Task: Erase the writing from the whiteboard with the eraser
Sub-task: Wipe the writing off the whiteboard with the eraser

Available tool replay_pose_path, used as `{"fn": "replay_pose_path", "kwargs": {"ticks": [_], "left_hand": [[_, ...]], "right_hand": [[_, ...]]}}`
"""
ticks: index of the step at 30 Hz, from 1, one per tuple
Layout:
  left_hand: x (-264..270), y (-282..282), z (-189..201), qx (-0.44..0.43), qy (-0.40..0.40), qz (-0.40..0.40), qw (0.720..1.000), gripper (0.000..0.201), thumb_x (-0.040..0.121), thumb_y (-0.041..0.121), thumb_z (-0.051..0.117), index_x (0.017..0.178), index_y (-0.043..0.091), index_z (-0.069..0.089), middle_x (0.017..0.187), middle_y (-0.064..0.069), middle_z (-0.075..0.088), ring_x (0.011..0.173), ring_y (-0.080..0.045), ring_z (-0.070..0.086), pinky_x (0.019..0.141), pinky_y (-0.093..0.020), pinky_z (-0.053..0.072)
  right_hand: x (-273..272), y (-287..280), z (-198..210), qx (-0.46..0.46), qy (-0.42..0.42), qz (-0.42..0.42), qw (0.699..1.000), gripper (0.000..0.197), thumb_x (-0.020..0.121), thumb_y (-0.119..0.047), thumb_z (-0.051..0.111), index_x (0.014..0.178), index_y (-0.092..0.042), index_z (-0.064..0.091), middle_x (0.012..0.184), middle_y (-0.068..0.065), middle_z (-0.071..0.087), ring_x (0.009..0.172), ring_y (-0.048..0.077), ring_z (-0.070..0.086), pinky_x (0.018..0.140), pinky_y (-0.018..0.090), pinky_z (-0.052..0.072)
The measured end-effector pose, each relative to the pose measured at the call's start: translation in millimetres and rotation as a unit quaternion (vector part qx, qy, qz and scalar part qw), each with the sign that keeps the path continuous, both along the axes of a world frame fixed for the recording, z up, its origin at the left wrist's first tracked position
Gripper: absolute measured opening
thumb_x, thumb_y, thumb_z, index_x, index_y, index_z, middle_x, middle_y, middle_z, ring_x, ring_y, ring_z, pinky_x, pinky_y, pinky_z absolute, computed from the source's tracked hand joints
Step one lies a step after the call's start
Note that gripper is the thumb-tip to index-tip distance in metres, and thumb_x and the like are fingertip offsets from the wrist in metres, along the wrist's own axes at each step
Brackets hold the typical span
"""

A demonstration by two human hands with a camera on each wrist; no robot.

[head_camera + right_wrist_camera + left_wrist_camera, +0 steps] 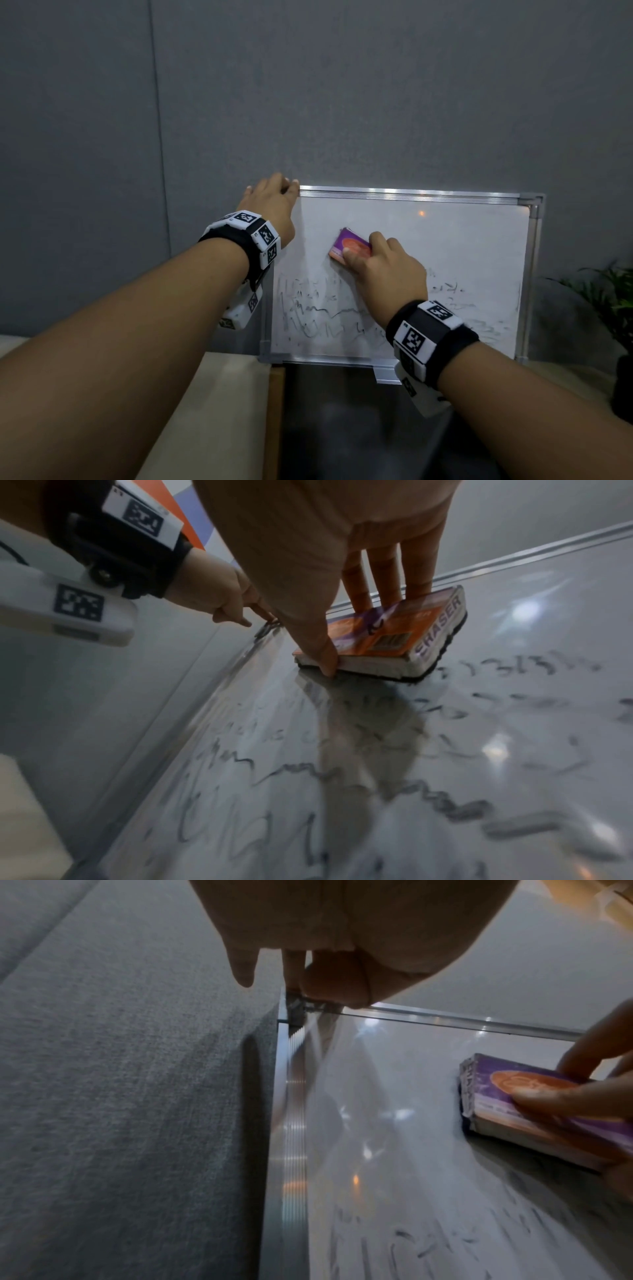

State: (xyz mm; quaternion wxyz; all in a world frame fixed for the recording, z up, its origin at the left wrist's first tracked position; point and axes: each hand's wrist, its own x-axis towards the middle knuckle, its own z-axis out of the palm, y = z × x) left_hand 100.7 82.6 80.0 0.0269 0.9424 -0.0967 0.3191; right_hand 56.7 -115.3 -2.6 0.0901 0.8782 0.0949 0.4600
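Note:
A framed whiteboard (462, 246) leans upright against the grey wall. Its upper half is wiped; smeared dark writing (318, 311) covers the lower half, seen close in the right wrist view as writing (342, 777). My right hand (387, 267) grips a purple and orange eraser (349, 248) between thumb and fingers and presses it flat on the board's upper middle; the eraser (394, 639) shows a black felt underside. The eraser (534, 1096) also appears in the left wrist view. My left hand (274, 202) grips the board's top left corner (294, 1007), fingers curled over the frame.
The board stands on a beige table (219, 394) with a dark gap (342, 428) below its middle. A potted green plant (613, 308) stands just right of the board. The grey fabric wall (308, 85) rises behind.

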Motion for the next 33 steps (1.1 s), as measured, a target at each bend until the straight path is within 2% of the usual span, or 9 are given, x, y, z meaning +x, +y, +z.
{"fn": "replay_pose_path", "kwargs": {"ticks": [6, 11, 14, 17, 22, 28, 33], "left_hand": [[0, 1, 1, 0.009, 0.006, 0.001, 1.000, 0.085, 0.076, 0.002, 0.054, 0.152, 0.019, 0.018, 0.142, -0.003, 0.029, 0.134, -0.025, 0.028, 0.117, -0.046, 0.018], [-1, 1, 0, 0.007, 0.004, 0.000, 1.000, 0.084, 0.077, 0.002, 0.053, 0.152, 0.019, 0.018, 0.143, -0.002, 0.028, 0.135, -0.024, 0.027, 0.117, -0.045, 0.017], [-2, 0, 1, 0.005, 0.004, 0.001, 1.000, 0.084, 0.077, 0.001, 0.052, 0.152, 0.019, 0.018, 0.143, -0.002, 0.028, 0.135, -0.024, 0.026, 0.118, -0.045, 0.017], [-2, 1, 2, 0.005, 0.006, 0.003, 1.000, 0.083, 0.078, 0.001, 0.052, 0.152, 0.019, 0.018, 0.143, -0.002, 0.029, 0.135, -0.024, 0.026, 0.118, -0.045, 0.016], [-1, 0, 0, 0.009, 0.004, 0.005, 1.000, 0.083, 0.078, 0.002, 0.051, 0.152, 0.019, 0.017, 0.142, -0.002, 0.029, 0.133, -0.025, 0.028, 0.117, -0.045, 0.018], [-1, 0, 0, 0.012, -0.001, 0.010, 1.000, 0.083, 0.079, 0.002, 0.052, 0.152, 0.019, 0.017, 0.143, -0.002, 0.029, 0.134, -0.025, 0.028, 0.117, -0.045, 0.019], [-1, 0, 0, 0.017, 0.003, 0.013, 1.000, 0.083, 0.078, 0.003, 0.052, 0.152, 0.018, 0.018, 0.143, -0.003, 0.028, 0.134, -0.026, 0.027, 0.117, -0.045, 0.019]], "right_hand": [[-7, -5, -21, -0.026, 0.023, 0.020, 0.999, 0.028, 0.067, -0.022, 0.078, 0.092, -0.027, 0.069, 0.083, 0.004, 0.048, 0.066, 0.024, 0.048, 0.047, 0.027, 0.022], [-5, -19, -7, 0.008, 0.003, -0.004, 1.000, 0.027, 0.067, -0.020, 0.079, 0.092, -0.025, 0.069, 0.082, 0.005, 0.048, 0.066, 0.026, 0.048, 0.048, 0.026, 0.020], [-2, -12, -2, 0.016, 0.000, 0.004, 1.000, 0.027, 0.068, -0.021, 0.079, 0.092, -0.025, 0.069, 0.082, 0.005, 0.048, 0.066, 0.025, 0.048, 0.047, 0.026, 0.020], [-5, -7, -14, 0.001, 0.013, 0.014, 1.000, 0.031, 0.064, -0.021, 0.081, 0.092, -0.026, 0.069, 0.082, 0.004, 0.047, 0.066, 0.024, 0.048, 0.046, 0.026, 0.020], [-9, -29, -24, 0.006, 0.017, 0.003, 1.000, 0.028, 0.069, -0.028, 0.080, 0.094, -0.028, 0.067, 0.083, 0.003, 0.046, 0.066, 0.023, 0.047, 0.047, 0.026, 0.021], [-3, -25, -7, 0.036, 0.000, -0.007, 0.999, 0.034, 0.065, -0.019, 0.080, 0.096, -0.025, 0.068, 0.083, 0.005, 0.048, 0.065, 0.024, 0.047, 0.045, 0.025, 0.021], [-9, -24, -28, 0.016, 0.019, 0.019, 0.999, 0.035, 0.065, -0.019, 0.080, 0.097, -0.026, 0.068, 0.084, 0.004, 0.048, 0.066, 0.024, 0.048, 0.046, 0.026, 0.021]]}}
